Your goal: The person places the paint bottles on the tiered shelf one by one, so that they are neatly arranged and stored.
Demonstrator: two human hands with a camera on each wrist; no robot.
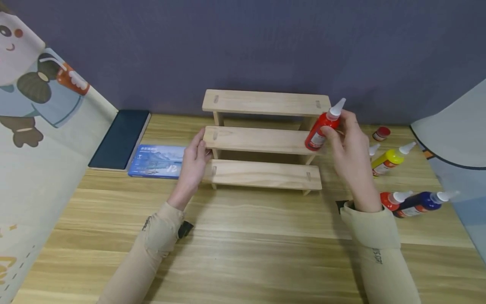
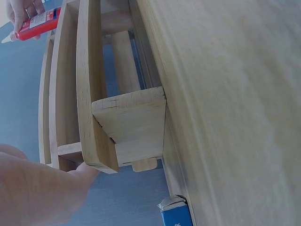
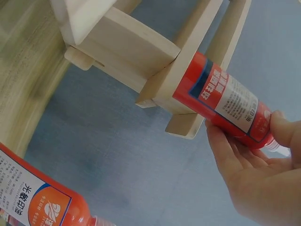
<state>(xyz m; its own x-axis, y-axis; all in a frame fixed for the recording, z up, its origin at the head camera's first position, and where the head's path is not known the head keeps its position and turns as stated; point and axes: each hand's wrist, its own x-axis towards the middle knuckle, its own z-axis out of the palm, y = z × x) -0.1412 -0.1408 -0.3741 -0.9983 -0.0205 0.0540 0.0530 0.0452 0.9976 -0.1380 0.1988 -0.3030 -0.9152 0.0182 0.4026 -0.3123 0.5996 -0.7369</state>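
A three-tier wooden shelf rack (image 1: 262,139) stands on the table against the dark wall panel. My left hand (image 1: 195,160) grips the left end of its middle tier; in the left wrist view that hand (image 2: 42,188) is partly behind the wood. Between thumb and fingers, my right hand (image 1: 351,150) holds a red ink bottle (image 1: 317,136) with a white pointed cap. The bottle's base is at the right end of the middle tier, and its cap tilts up to the right. In the right wrist view the held bottle (image 3: 223,101) shows its printed label.
Right of the rack stand a yellow bottle (image 1: 387,162), a dark blue bottle (image 1: 419,204), another red bottle (image 1: 389,198) and a small red-lidded jar (image 1: 381,133). On the left lie a dark book (image 1: 120,139) and a blue box (image 1: 155,161) beside a patterned side panel.
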